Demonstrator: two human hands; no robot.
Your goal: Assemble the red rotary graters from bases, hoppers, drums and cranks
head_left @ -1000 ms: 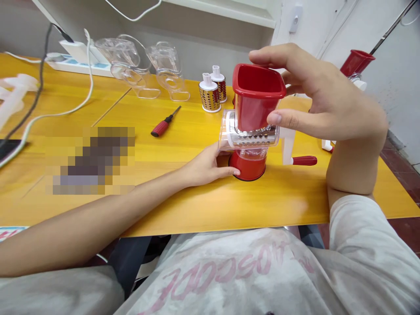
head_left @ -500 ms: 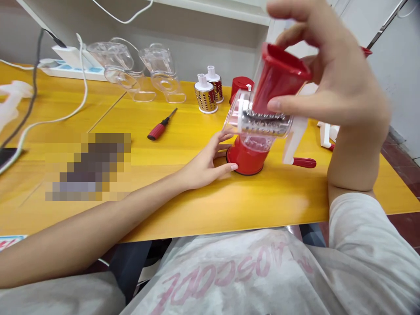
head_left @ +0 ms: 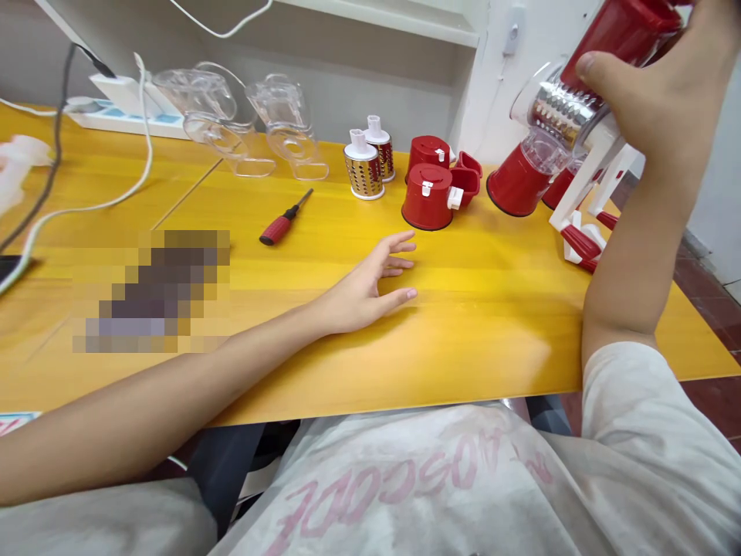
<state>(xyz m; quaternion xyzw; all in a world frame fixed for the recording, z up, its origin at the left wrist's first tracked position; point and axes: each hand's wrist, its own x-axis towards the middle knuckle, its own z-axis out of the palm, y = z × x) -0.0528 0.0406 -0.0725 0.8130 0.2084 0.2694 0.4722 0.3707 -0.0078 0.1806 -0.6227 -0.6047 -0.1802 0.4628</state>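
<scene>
The red grater point(head_left: 564, 116) is at the upper right, tilted, over the far right part of the yellow table point(head_left: 480, 347); I cannot tell whether its base point(head_left: 514, 184) touches the surface. The right hand point(head_left: 675, 93) grasps it by the hopper point(head_left: 617, 38). The left hand point(head_left: 370, 289) is near the table's middle, its fingers released and loosely spread. Beyond it stand two red round parts point(head_left: 427, 207) and two metal drums point(head_left: 363, 174); a screwdriver point(head_left: 279, 228) lies to their left, before two transparent housings point(head_left: 292, 127).
</scene>
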